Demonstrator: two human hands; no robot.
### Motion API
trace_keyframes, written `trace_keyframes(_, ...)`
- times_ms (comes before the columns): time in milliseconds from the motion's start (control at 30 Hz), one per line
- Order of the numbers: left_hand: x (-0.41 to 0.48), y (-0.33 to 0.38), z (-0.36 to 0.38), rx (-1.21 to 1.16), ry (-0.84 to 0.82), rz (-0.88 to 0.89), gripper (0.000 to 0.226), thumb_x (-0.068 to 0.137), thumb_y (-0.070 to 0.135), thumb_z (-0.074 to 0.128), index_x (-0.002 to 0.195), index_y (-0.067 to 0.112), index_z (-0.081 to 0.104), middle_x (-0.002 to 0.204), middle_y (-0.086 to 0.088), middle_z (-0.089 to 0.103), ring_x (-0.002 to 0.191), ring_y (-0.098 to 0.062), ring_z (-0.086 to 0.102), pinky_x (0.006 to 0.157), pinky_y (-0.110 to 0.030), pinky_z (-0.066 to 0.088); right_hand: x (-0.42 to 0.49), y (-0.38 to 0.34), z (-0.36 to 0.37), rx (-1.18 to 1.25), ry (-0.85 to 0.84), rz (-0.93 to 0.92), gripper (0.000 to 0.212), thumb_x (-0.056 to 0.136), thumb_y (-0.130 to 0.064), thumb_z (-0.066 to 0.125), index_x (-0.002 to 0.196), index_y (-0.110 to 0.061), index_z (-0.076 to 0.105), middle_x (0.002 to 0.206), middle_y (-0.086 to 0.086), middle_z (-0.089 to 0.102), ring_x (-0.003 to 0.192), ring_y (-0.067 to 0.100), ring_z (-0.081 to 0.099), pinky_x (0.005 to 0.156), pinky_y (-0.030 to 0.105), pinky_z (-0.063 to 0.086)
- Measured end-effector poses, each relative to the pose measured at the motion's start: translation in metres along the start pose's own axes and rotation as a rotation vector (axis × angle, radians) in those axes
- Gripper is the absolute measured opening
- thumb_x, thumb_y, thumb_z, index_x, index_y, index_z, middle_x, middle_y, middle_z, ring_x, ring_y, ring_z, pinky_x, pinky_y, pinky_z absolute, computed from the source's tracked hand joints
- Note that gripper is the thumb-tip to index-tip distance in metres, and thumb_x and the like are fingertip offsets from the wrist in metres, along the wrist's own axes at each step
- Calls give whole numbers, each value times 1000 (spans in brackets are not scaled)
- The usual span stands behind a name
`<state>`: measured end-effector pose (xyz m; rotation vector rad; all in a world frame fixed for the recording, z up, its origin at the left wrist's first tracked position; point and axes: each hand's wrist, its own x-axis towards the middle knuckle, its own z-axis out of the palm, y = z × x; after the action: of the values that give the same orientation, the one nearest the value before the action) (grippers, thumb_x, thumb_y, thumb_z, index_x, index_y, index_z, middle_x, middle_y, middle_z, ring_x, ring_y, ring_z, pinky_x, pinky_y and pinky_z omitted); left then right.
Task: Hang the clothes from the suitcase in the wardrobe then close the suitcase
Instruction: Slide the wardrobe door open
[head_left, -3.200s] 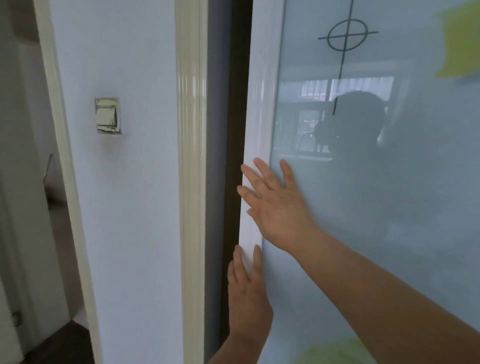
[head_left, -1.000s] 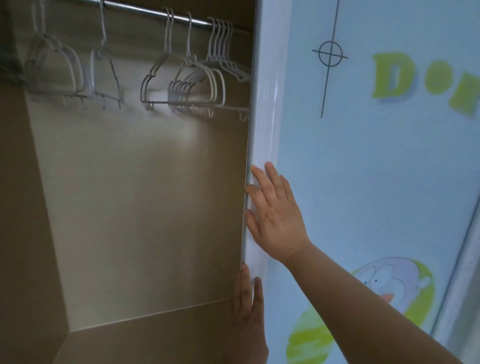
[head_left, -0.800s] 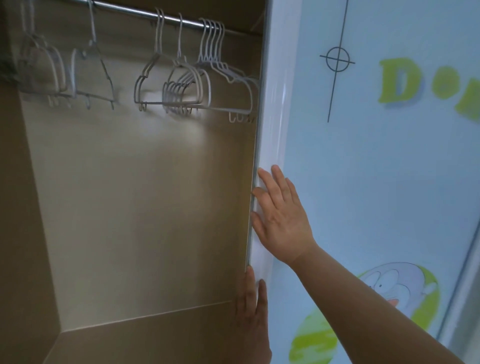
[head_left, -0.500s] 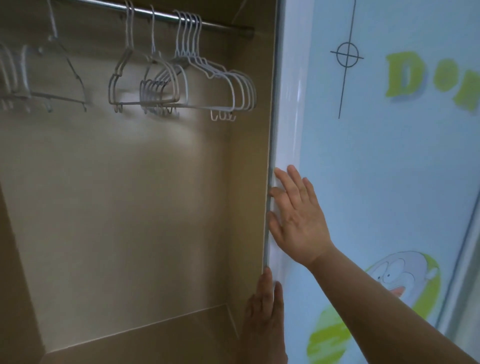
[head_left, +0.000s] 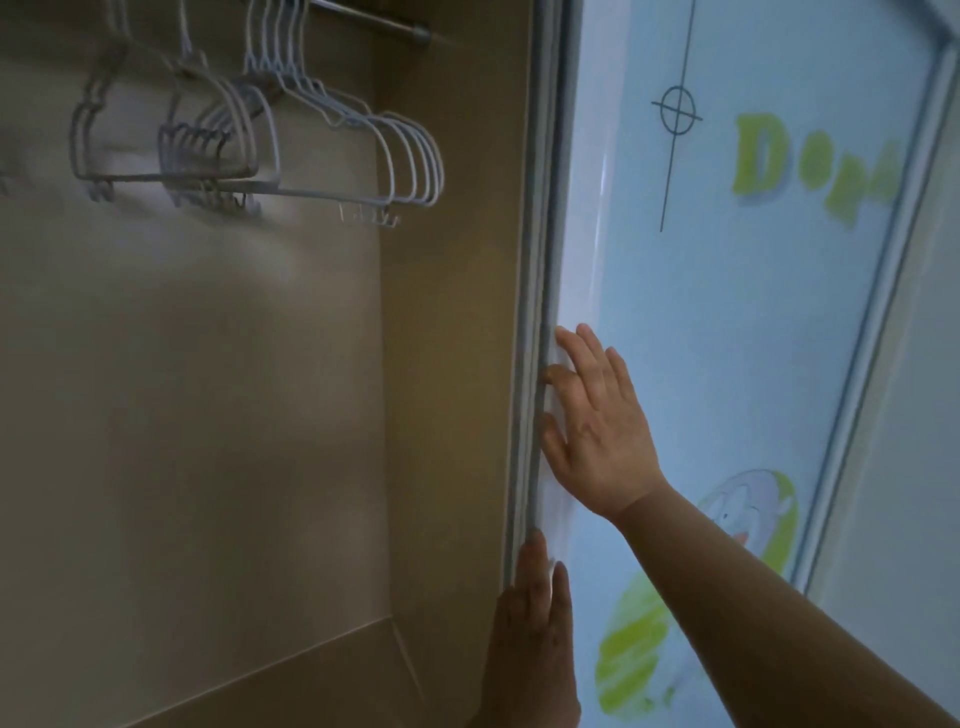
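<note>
1. Wardrobe (head_left: 208, 415) opening step. Nearest, low centre: left hand (head_left: 532, 639), fingers straight and side by side, pressed flat against the left edge of the sliding door (head_left: 727, 312). Gripping nothing.
2. Just above, on the same edge: right hand (head_left: 597, 426), palm flat on the panel, fingers straight and slightly spread, tips at the frame strip. Also holding nothing.
3. Change: from a thin dark gap left of that edge a few seconds back, to a mostly exposed bay half a second back, to slid well right now. Bay's right side wall (head_left: 447, 364) fully in view, door edge just right of it. Probably at or near end of travel. Judgement only, stop not visible.
4. Farther in: bare back panel and bottom shelf (head_left: 285, 686). No garments inside.
5. Farthest, top left: bunch of empty white hangers (head_left: 311, 145) on the metal rod (head_left: 374, 23), rod end fixed at the side wall.
6. Meaning: access done or nearly so, hanging space and hangers ready. Wardrobe straight ahead and left; clothes and suitcase out of view. Nothing hung yet, so bulk of task still ahead. Likely next: let go of the door, turn to the suitcase.
</note>
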<state>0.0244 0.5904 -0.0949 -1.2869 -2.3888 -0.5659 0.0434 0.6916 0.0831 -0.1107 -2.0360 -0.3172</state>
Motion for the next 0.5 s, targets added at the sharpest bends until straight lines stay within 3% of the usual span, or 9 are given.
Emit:
trace_keyframes(200, 10, 12, 21, 41, 25, -73, 52, 90, 18, 21, 112, 16, 68, 137, -16, 51, 114, -26, 61, 81, -27, 54, 2, 10, 4, 51, 17, -40, 32, 87, -23, 46, 116, -12, 45, 145, 18, 40, 140, 34, 28, 112, 53, 29)
trace_keyframes(333, 11, 14, 14, 13, -35, -100, 55, 86, 22, 21, 113, 17, 68, 135, -16, 54, 108, -26, 65, 79, -26, 54, 2, 10, 5, 72, 27, -31, 31, 87, -24, 43, 115, -11, 45, 144, 19, 42, 139, 36, 30, 111, 54, 30)
trace_keyframes(400, 6, 13, 5, 28, -3, -62, 45, 74, 22, 50, 114, 14, 68, 135, -18, 54, 104, -26, 67, 77, -25, 55, 3, 8, 4, 76, 24, -23, 31, 87, -25, 41, 116, -12, 43, 144, 19, 42, 139, 36, 31, 111, 54, 30)
trace_keyframes(433, 4, 13, 2, 51, -5, -61, 59, 58, 25, 68, 116, 13, 67, 136, -18, 53, 104, -26, 66, 77, -25, 55, 2, 8, 3, 78, 20, -22, 31, 87, -25, 41, 116, -12, 43, 144, 19, 42, 139, 37, 31, 111, 55, 30)
trace_keyframes(500, 0, 12, 1, 70, -65, -76, 92, 31, 32, 83, 119, 14, 65, 139, -17, 50, 105, -26, 66, 78, -26, 55, 1, 8, 1, 85, 13, -22, 32, 87, -25, 39, 116, -12, 44, 144, 19, 42, 138, 38, 32, 111, 55, 30)
